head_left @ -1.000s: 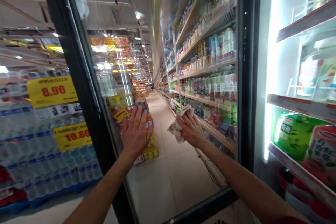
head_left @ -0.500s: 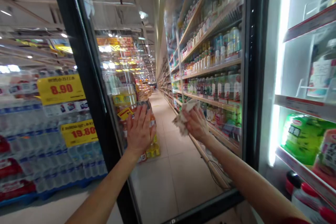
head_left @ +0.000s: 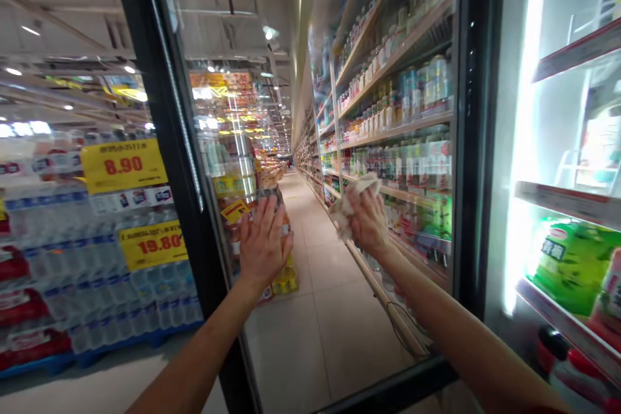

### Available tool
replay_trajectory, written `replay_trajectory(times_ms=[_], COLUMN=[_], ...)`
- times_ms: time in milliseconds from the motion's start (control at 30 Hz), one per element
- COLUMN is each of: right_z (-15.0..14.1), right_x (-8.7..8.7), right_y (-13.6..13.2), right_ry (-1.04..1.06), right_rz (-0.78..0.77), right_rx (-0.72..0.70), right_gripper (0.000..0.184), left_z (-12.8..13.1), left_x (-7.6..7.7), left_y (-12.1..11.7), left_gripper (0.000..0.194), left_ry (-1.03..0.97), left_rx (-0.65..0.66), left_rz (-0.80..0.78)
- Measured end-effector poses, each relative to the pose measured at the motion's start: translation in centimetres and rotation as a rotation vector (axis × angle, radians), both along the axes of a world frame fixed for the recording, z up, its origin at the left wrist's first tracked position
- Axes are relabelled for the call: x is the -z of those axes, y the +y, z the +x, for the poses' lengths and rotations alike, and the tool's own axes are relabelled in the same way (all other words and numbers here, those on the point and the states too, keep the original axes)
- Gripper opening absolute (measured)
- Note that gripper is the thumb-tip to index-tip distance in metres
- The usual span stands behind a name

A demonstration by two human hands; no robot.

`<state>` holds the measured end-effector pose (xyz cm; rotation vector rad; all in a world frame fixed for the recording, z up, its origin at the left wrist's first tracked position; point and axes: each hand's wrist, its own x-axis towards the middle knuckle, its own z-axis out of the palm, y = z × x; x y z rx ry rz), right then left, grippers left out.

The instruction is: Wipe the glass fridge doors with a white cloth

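Note:
A glass fridge door [head_left: 320, 310] with a black frame stands swung open in front of me. My left hand [head_left: 262, 242] lies flat against the glass with its fingers spread. My right hand [head_left: 367, 223] presses a crumpled whitish cloth [head_left: 350, 202] onto the glass a little to the right and higher. The cloth is bunched under the fingers and sticks out at the top and left.
Through the glass runs a supermarket aisle with drink shelves [head_left: 398, 129] on the right. Stacked bottled water with yellow price signs [head_left: 123, 165] stands on the left. The lit fridge interior [head_left: 567, 252] with green and red packs is at the right.
My right hand has slid the cloth upward on the glass. The left hand stays flat on the door. The view has shifted slightly.

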<state>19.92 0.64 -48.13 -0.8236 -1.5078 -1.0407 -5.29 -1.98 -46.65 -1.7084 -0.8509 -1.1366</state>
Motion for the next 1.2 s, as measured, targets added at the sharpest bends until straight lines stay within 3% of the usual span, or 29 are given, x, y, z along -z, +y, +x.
replay_trajectory(times_ms=[67, 100, 167, 267, 367, 433, 500, 567, 667, 733, 800, 867, 933, 967, 1033, 1133, 1200], right_z=[0.6, 0.2, -1.7, -5.3, -6.8, -6.4, -5.5, -4.6, -3.1, -1.8, -0.2, 1.4, 2.4, 2.5, 2.4, 1.9, 2.1], right_x=[-1.7, -2.2, -2.1, -0.7, 0.3, 0.2, -0.2, -0.7, -1.5, -2.0, -2.5, -2.7, -2.6, -2.4, -2.0, -1.4, -1.4], right_y=[0.5, 0.5, 0.0, -1.5, -3.0, -3.3, -3.0, -2.2, -0.7, 0.1, 0.6, 0.9, 1.1, 1.1, 1.1, 1.2, 1.2], right_ry=[0.317, 0.379, 0.266, 0.022, 0.233, 0.37, 0.379, 0.345, 0.209, 0.133, 0.179, 0.284, 0.309, 0.288, 0.233, 0.186, 0.168], right_rz=[0.047, 0.055, 0.003, -0.128, -0.183, -0.213, -0.199, -0.133, -0.03, 0.029, 0.07, 0.067, 0.042, 0.031, 0.024, 0.022, 0.02], right_rx=[0.018, -0.002, -0.115, -0.427, -0.805, -0.94, -0.881, -0.724, -0.524, -0.36, -0.175, -0.035, 0.041, 0.066, 0.096, 0.116, 0.125], right_gripper=[0.053, 0.054, 0.055, 0.055, 0.053, 0.051, 0.05, 0.049, 0.052, 0.054, 0.053, 0.053, 0.053, 0.052, 0.051, 0.05, 0.049], left_z=[0.0, 0.1, 0.8, 3.1, 5.7, 7.1, 8.1, 9.0, 9.2, 7.9, 5.3, 2.1, -0.4, -1.0, -1.0, 0.3, 0.6], left_x=[-0.1, -0.2, -0.4, -0.4, 0.2, 0.8, 1.1, 1.1, -0.3, -2.5, -5.8, -9.3, -11.4, -11.6, -10.0, -5.5, -4.4], left_y=[-0.2, -0.4, -0.8, -1.4, -1.0, -0.3, 0.3, 0.5, 0.6, 0.6, 0.7, 0.9, 1.1, 1.1, 0.9, 0.5, 0.5], left_gripper=[0.061, 0.061, 0.061, 0.057, 0.049, 0.047, 0.045, 0.043, 0.042, 0.041, 0.041, 0.042, 0.041, 0.041, 0.043, 0.039, 0.035], left_ry=[0.002, -0.001, 0.002, 0.117, 0.24, 0.255, 0.237, 0.213, 0.306, 0.384, 0.333, 0.139, -0.132, -0.179, -0.079, 0.438, 0.716], left_rx=[0.003, 0.012, 0.061, 0.201, 0.207, 0.126, 0.054, 0.014, -0.01, -0.011, -0.032, -0.083, -0.125, -0.127, -0.101, -0.016, 0.015], left_rz=[0.006, 0.015, 0.054, 0.083, 0.024, 0.024, 0.05, 0.068, 0.079, 0.091, 0.111, 0.137, 0.166, 0.165, 0.155, 0.139, 0.118])
